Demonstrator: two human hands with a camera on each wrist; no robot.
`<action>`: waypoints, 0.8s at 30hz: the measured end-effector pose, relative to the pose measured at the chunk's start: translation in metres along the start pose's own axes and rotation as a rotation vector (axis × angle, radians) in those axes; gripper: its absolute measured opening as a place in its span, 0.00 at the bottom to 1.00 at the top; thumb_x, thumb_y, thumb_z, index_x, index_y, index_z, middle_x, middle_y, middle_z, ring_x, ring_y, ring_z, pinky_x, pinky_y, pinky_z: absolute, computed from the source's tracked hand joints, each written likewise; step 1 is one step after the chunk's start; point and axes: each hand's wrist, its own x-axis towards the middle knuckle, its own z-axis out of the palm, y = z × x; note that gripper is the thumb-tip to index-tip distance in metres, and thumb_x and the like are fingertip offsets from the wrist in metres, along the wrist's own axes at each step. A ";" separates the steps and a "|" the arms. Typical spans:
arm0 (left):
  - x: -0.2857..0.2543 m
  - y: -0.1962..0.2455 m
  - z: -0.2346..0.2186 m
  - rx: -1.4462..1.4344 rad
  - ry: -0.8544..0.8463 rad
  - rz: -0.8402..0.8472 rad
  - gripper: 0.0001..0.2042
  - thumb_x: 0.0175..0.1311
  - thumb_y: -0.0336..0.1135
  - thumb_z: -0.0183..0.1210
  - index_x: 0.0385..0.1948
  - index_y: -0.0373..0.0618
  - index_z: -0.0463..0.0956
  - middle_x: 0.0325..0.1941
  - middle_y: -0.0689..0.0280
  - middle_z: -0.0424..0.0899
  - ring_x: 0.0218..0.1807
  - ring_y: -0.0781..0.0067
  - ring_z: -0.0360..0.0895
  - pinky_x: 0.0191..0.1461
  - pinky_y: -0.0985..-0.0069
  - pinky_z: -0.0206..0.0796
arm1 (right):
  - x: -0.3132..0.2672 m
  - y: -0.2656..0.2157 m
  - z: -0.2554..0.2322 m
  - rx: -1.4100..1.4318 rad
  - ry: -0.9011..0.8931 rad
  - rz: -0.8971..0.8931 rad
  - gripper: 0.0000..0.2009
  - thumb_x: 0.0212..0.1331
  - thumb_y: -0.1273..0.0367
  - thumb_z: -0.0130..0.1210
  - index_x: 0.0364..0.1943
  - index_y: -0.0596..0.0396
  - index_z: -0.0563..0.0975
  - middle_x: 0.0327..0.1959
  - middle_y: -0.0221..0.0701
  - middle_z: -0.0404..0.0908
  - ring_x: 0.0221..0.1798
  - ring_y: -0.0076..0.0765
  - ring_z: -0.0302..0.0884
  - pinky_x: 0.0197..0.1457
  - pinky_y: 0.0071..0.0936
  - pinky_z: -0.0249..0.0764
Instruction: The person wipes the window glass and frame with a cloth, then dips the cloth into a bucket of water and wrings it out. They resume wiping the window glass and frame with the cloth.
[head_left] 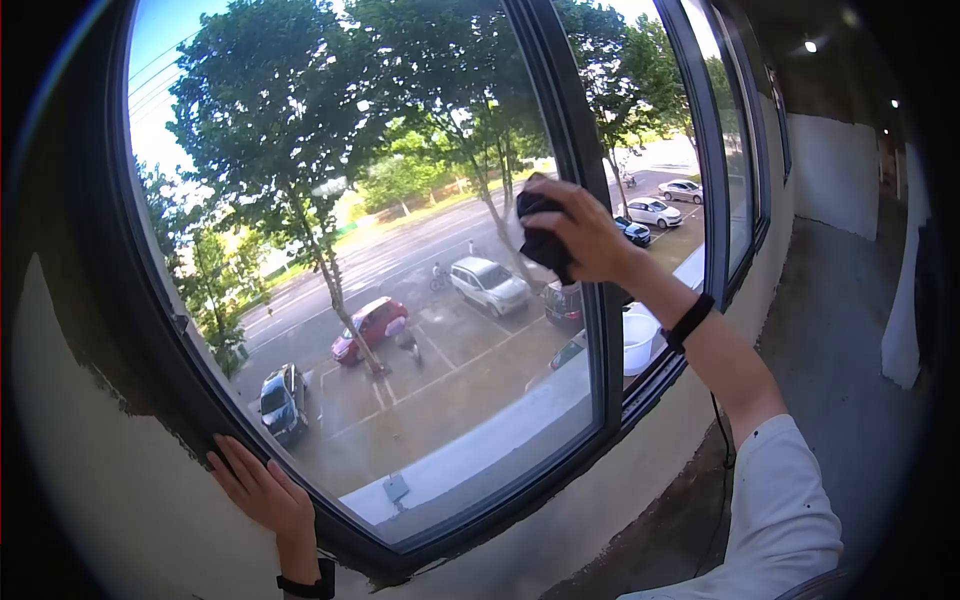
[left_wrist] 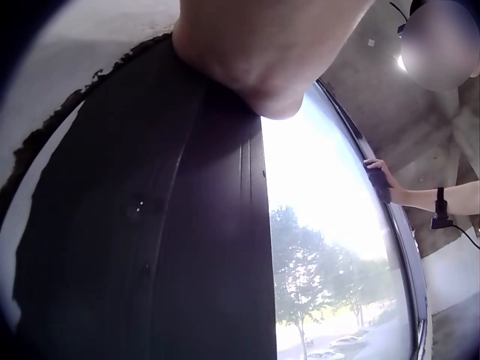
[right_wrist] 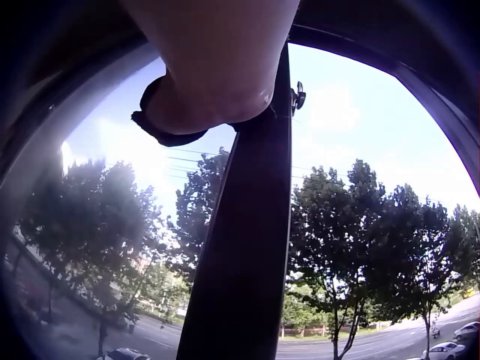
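Note:
In the head view my right hand (head_left: 592,238) grips a bunched dark cloth (head_left: 541,240) against the window pane (head_left: 440,430), right beside the dark upright bar (head_left: 572,110). Part of the cloth (right_wrist: 171,138) shows under the hand in the right wrist view, and the palm is hidden there. Lower left, my left hand (head_left: 262,492) rests with its fingers straight on the edge of the dark window frame (head_left: 190,345) and the wall. The left wrist view shows that frame (left_wrist: 217,247) up close, with the right hand (left_wrist: 396,193) and its cloth farther off.
A white tub (head_left: 638,340) stands behind the bar, at the lower right of the window. More window panes run off to the right along a corridor (head_left: 830,290). Trees, a road and parked cars lie beyond the glass. A cable (head_left: 724,440) hangs below the sill.

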 end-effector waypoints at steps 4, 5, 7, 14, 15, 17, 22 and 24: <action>-0.002 0.000 0.002 -0.016 0.002 0.011 0.27 0.77 0.35 0.40 0.75 0.32 0.56 0.80 0.50 0.58 0.81 0.40 0.49 0.82 0.48 0.41 | 0.041 0.029 -0.010 -0.093 0.181 0.178 0.34 0.42 0.76 0.64 0.60 0.46 0.69 0.67 0.42 0.65 0.68 0.61 0.66 0.70 0.51 0.67; -0.002 -0.001 0.004 -0.031 0.019 0.017 0.27 0.76 0.35 0.40 0.75 0.32 0.57 0.80 0.50 0.58 0.81 0.40 0.49 0.82 0.47 0.41 | 0.060 0.029 -0.002 -0.145 0.257 0.214 0.33 0.43 0.76 0.63 0.60 0.45 0.69 0.66 0.43 0.65 0.67 0.61 0.66 0.70 0.51 0.67; -0.002 -0.001 0.003 -0.024 0.000 0.014 0.27 0.76 0.35 0.41 0.75 0.33 0.57 0.80 0.50 0.58 0.81 0.40 0.49 0.82 0.47 0.40 | 0.111 0.007 0.014 -0.239 0.395 0.348 0.33 0.45 0.74 0.62 0.61 0.44 0.68 0.64 0.42 0.65 0.66 0.60 0.67 0.69 0.51 0.68; -0.001 -0.003 0.000 -0.056 -0.006 0.047 0.27 0.77 0.37 0.40 0.75 0.33 0.57 0.80 0.50 0.59 0.81 0.41 0.51 0.82 0.48 0.42 | 0.260 -0.162 0.067 -0.017 0.486 0.009 0.22 0.47 0.68 0.66 0.50 0.48 0.76 0.54 0.36 0.74 0.64 0.49 0.71 0.68 0.45 0.69; -0.001 -0.005 0.000 -0.060 0.004 0.052 0.27 0.78 0.38 0.40 0.74 0.33 0.58 0.80 0.50 0.60 0.81 0.41 0.51 0.81 0.49 0.43 | 0.266 -0.194 0.085 -0.010 0.517 -0.058 0.20 0.49 0.66 0.66 0.48 0.49 0.77 0.53 0.34 0.75 0.63 0.46 0.72 0.68 0.42 0.69; -0.001 -0.009 0.000 -0.043 0.025 0.066 0.26 0.80 0.40 0.37 0.72 0.33 0.62 0.77 0.50 0.65 0.80 0.45 0.55 0.80 0.53 0.48 | 0.256 -0.260 0.118 0.049 0.589 -0.121 0.15 0.52 0.65 0.63 0.44 0.49 0.78 0.53 0.32 0.76 0.63 0.42 0.73 0.68 0.38 0.70; 0.005 -0.023 -0.019 -0.163 -0.020 0.113 0.26 0.76 0.37 0.41 0.71 0.36 0.66 0.76 0.55 0.68 0.78 0.52 0.59 0.78 0.59 0.51 | 0.124 -0.309 0.142 0.265 0.328 -0.260 0.04 0.54 0.67 0.62 0.32 0.44 0.78 0.60 0.28 0.80 0.65 0.39 0.76 0.68 0.37 0.72; 0.003 -0.028 -0.020 -0.192 -0.053 0.128 0.27 0.71 0.36 0.43 0.72 0.39 0.66 0.77 0.58 0.67 0.78 0.54 0.59 0.79 0.59 0.49 | 0.069 -0.285 0.129 0.257 0.216 -0.264 0.06 0.51 0.66 0.64 0.31 0.43 0.78 0.60 0.27 0.80 0.63 0.42 0.78 0.66 0.40 0.74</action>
